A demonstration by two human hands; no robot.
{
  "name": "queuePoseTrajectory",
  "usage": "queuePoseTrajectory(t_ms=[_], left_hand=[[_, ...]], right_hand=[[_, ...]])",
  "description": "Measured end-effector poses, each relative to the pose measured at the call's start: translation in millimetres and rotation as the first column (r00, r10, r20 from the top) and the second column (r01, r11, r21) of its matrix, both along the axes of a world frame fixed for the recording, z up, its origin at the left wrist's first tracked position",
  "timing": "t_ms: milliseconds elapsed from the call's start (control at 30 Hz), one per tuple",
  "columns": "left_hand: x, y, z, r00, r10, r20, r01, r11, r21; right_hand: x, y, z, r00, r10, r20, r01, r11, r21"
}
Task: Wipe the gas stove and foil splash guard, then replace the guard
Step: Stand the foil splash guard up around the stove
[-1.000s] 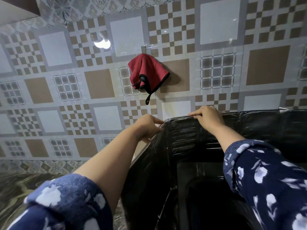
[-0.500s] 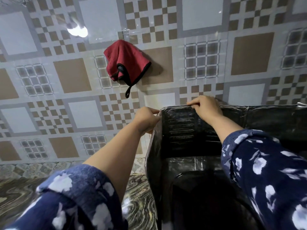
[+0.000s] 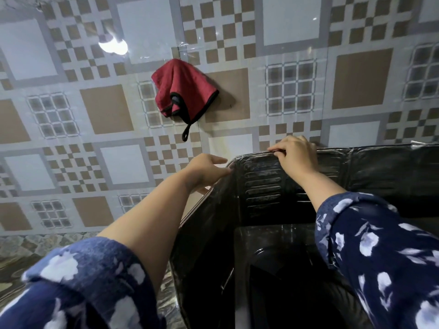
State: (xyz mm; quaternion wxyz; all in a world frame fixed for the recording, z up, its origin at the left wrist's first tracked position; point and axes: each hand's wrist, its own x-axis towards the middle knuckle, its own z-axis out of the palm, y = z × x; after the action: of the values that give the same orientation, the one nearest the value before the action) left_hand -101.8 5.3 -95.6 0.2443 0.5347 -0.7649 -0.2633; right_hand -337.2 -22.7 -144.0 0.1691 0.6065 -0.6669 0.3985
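Note:
The foil splash guard (image 3: 384,169) looks dark and shiny and stands upright around the gas stove (image 3: 280,269), with a back panel and a folded left side panel. My left hand (image 3: 205,172) pinches the top of the guard's left corner from outside. On the back panel's top edge, just right of that corner, my right hand (image 3: 295,155) is curled over the rim. The stove is dark and mostly in shadow inside the guard; my right sleeve hides its right part.
A red cloth (image 3: 183,91) with black trim hangs on the patterned tiled wall (image 3: 107,108) just above the guard. A dark marbled countertop (image 3: 21,255) lies at the lower left. A lamp's glare shows on the tiles at upper left.
The view has tilted and shifted a little. Both hands stay on the guard's top edge near the left corner, with the side panel now more upright.

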Motion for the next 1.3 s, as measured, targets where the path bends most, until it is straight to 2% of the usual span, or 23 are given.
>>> queuePoseTrajectory(t_ms=[233, 333, 467, 567, 633, 733, 1067, 1167, 1300], left_hand=[[0, -2, 4, 0.995, -0.027, 0.096, 0.032, 0.998, -0.047], [2, -4, 5, 0.992, -0.016, 0.124, 0.026, 0.997, -0.077], [4, -8, 8, 0.999, 0.008, 0.052, -0.005, 0.998, -0.068], [2, -7, 11, 0.99, 0.063, -0.124, -0.061, 0.998, 0.025], [1, -6, 11, 0.977, 0.103, -0.186, -0.095, 0.994, 0.053], [1, -4, 3, 0.978, 0.12, -0.171, -0.107, 0.991, 0.083], [14, 18, -2, 0.964, 0.157, -0.214, -0.13, 0.982, 0.134], [15, 26, -9, 0.949, 0.157, -0.274, -0.116, 0.981, 0.158], [13, 38, -16, 0.92, 0.138, -0.368, -0.076, 0.981, 0.179]], right_hand=[[1, 1, 2, 0.999, 0.038, -0.03, -0.038, 0.999, 0.01], [3, 1, 2, 0.995, 0.094, 0.036, -0.094, 0.996, -0.001], [17, -4, 5, 0.989, 0.125, 0.083, -0.129, 0.991, 0.046], [28, -6, 13, 0.98, 0.154, 0.124, -0.16, 0.986, 0.042], [33, -10, 16, 0.974, 0.168, 0.149, -0.179, 0.981, 0.068], [40, -14, 10, 0.967, 0.179, 0.18, -0.206, 0.968, 0.143], [42, -4, 14, 0.962, 0.162, 0.221, -0.208, 0.957, 0.204], [44, 3, 12, 0.966, 0.146, 0.216, -0.188, 0.964, 0.191], [43, 10, 10, 0.986, 0.099, 0.136, -0.122, 0.978, 0.169]])
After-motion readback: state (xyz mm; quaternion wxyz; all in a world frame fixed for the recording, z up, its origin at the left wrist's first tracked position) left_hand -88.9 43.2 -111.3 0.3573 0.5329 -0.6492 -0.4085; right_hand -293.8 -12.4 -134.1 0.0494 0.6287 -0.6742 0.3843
